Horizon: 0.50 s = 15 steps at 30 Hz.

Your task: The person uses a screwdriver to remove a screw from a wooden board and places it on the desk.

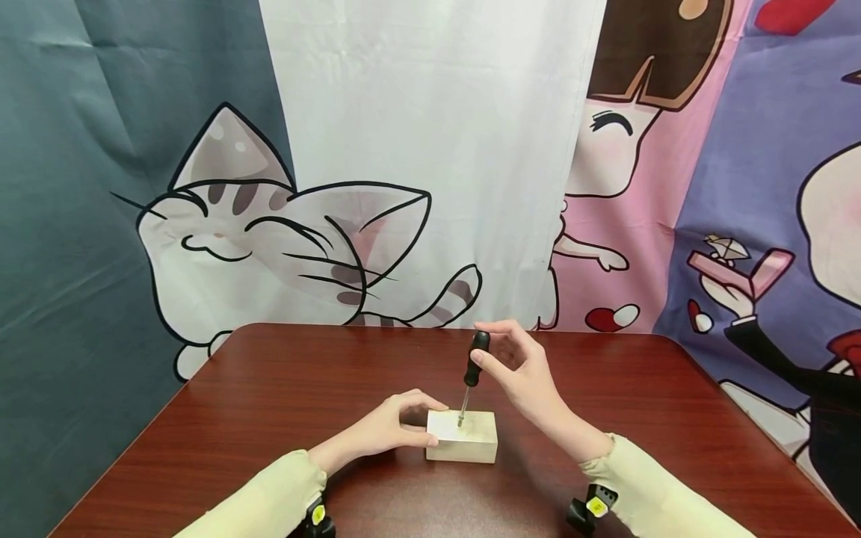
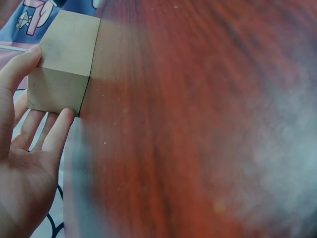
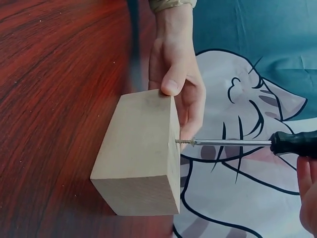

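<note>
A pale wooden block (image 1: 464,448) lies on the table, and a screw (image 3: 185,142) stands partly sunk in its top face. My left hand (image 1: 390,426) grips the block's left end, thumb on the near side and fingers at the far side. In my right hand (image 1: 528,373) a screwdriver (image 1: 477,360) is pinched by its black handle, tilted slightly. Its metal shaft (image 3: 233,143) meets the screw head in the right wrist view. The left wrist view shows the block (image 2: 69,47) between the left thumb and fingers.
The dark red-brown wooden table (image 1: 303,366) has rounded far corners. Behind it hangs a curtain (image 1: 430,90) printed with a cartoon cat and figures. Each wrist wears a small black camera on a strap, such as the left one (image 1: 319,517).
</note>
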Each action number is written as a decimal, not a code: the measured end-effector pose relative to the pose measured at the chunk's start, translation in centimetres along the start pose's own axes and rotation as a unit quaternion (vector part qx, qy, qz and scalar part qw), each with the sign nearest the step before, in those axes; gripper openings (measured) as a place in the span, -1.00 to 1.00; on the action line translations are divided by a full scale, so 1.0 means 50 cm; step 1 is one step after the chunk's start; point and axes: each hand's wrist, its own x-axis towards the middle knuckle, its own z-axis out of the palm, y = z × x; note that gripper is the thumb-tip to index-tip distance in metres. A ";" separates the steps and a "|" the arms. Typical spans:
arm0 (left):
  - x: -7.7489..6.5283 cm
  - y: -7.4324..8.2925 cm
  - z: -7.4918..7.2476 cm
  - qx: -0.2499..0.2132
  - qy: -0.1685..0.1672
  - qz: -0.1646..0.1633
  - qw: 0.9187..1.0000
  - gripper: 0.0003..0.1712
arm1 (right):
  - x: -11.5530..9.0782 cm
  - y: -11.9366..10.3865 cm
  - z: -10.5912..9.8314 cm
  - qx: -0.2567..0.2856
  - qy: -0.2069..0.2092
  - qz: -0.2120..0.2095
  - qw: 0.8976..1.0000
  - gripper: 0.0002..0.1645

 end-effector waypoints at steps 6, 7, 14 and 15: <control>0.000 -0.001 0.001 -0.006 0.001 0.002 1.000 -0.51 | 0.000 -0.002 0.001 -0.010 -0.026 -0.020 0.999 -0.49; -0.001 -0.002 0.001 -0.005 0.002 0.002 1.000 -0.51 | 0.000 -0.002 0.002 -0.010 -0.026 -0.023 0.999 -0.51; -0.002 -0.002 0.001 0.006 0.005 0.001 1.000 -0.51 | -0.009 0.003 0.013 -0.039 0.032 -0.031 0.998 -0.55; -0.001 -0.002 0.001 0.009 0.005 0.001 1.000 -0.51 | -0.010 0.003 0.015 -0.048 0.043 -0.032 0.997 -0.52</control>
